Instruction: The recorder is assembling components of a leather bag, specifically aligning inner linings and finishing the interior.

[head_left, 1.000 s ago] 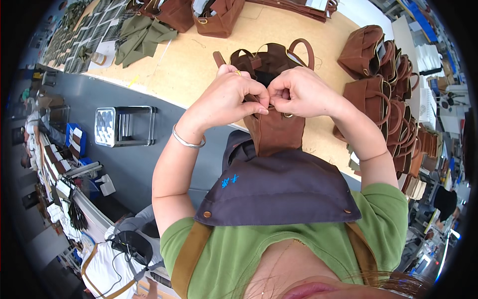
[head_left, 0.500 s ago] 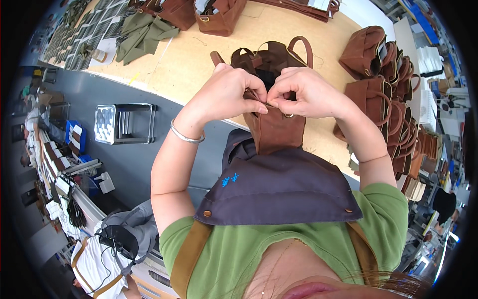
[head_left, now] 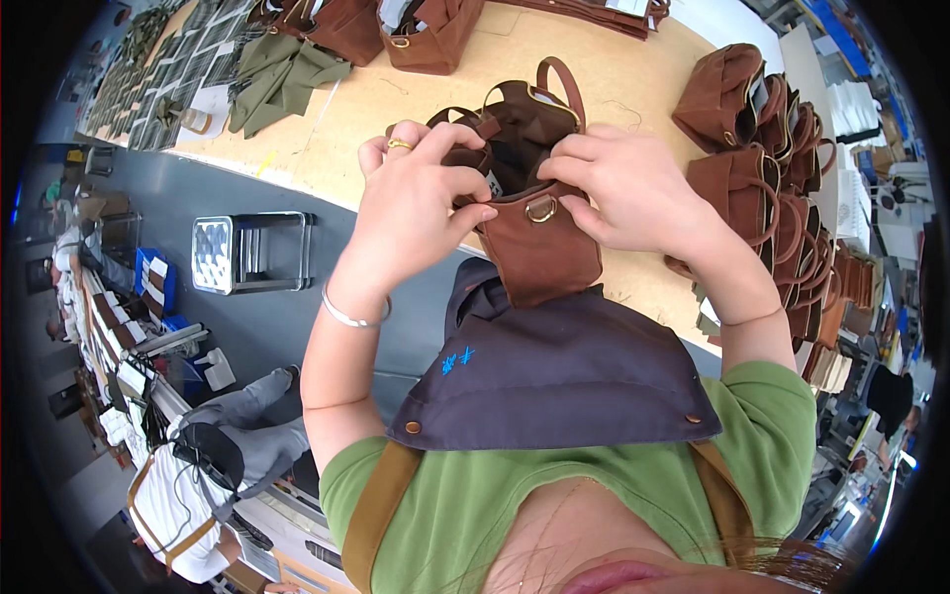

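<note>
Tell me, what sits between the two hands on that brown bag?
In the head view, a brass D-ring on the brown bag lies between the left hand and right hand.

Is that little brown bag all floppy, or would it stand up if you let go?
Probably floppy: the brown bag looks like soft cloth, and its rim bends where the left hand and right hand pinch it. It likely would slump. It seems light, since fingertips alone hold it.

A pale wooden worktable [head_left: 416, 109] stands over grey floor [head_left: 257, 337].
</note>
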The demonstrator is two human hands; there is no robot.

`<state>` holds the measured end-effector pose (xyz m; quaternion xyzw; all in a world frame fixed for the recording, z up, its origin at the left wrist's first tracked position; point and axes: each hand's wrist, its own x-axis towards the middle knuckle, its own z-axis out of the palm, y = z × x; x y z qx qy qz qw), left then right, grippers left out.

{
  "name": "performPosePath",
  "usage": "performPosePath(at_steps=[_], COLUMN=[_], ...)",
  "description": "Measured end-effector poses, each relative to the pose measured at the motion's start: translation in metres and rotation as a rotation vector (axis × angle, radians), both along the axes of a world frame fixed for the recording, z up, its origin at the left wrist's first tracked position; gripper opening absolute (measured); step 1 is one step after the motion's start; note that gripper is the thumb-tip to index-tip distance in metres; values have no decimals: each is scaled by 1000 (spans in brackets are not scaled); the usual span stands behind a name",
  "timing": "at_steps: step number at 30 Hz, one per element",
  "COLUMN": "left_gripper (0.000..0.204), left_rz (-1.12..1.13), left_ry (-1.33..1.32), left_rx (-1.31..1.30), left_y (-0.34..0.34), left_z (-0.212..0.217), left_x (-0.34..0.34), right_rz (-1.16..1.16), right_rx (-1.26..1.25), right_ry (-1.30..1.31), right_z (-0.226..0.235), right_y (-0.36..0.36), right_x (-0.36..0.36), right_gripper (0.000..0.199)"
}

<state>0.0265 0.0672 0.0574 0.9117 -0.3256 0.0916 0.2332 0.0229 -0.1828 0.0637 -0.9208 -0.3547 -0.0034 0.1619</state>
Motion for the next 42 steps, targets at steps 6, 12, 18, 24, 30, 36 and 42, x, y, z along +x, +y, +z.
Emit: performPosePath(at_steps=[6,12,18,24,30,36,42], left_gripper=[26,14,13,12,9,7,12], left_rz=[29,-38,-41,-26,62,131,-26], left_ry=[-9,56,70,80,-89,-4,350], left_rx=[173,73,-37,-127,68,156,-366], left_y=[-18,-5,-5,-7,-19,-35,-15], left_z=[-2,2,-6,-14,-6,-5,-19], left_x=[-22,-13,-9,-6,-14,-30,-14], right_rz=[97,78,106,114,69,121,129], right_rx=[104,138,199,210,86,134,189], right_ry=[316,521,594,543,143,293,563], right_z=[-3,10,2,-2,12,5,8], right_y=[-5,-10,-15,-16,-6,5,0], right_x=[20,28,35,35,15,25,37], right_gripper=[23,19,15,11,10,16,18])
